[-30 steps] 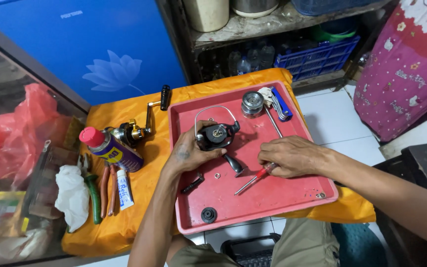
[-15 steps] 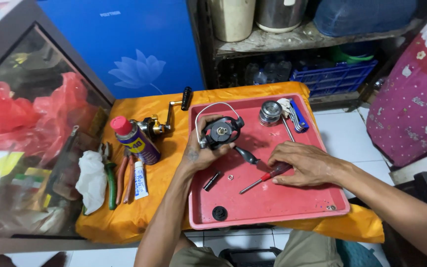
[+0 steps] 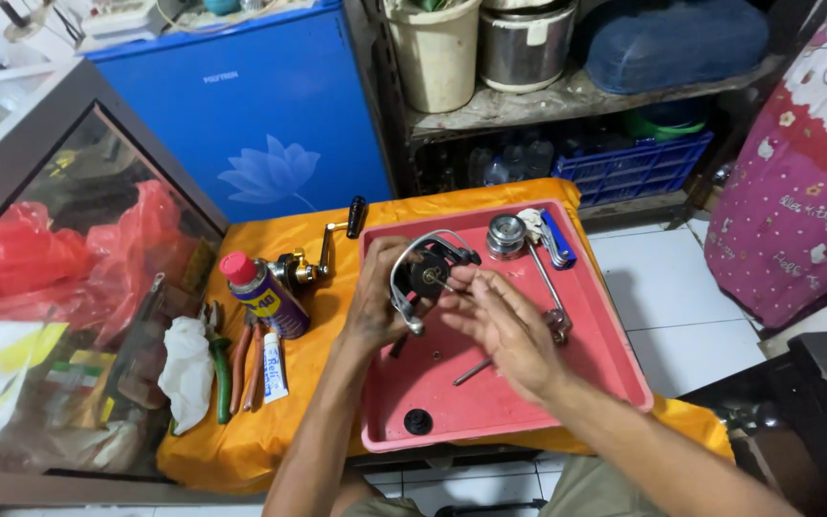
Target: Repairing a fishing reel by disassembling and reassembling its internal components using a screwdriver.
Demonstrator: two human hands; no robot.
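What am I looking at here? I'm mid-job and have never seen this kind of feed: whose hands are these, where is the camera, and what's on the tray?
There is no machine: these are a person's two bare hands, filmed from a camera on that person's head, looking down. The left hand holds a black fishing reel body with its wire bail, lifted over a red tray. The right hand has its fingertips at the reel's centre; what it pinches there is too small to tell. On the tray lie a silver spool, a wrench, a blue-handled tool, a screwdriver and a black cap. The tray sits on an orange cloth, with a spray can, a second reel, pliers, a small tube and a white rag beside it.
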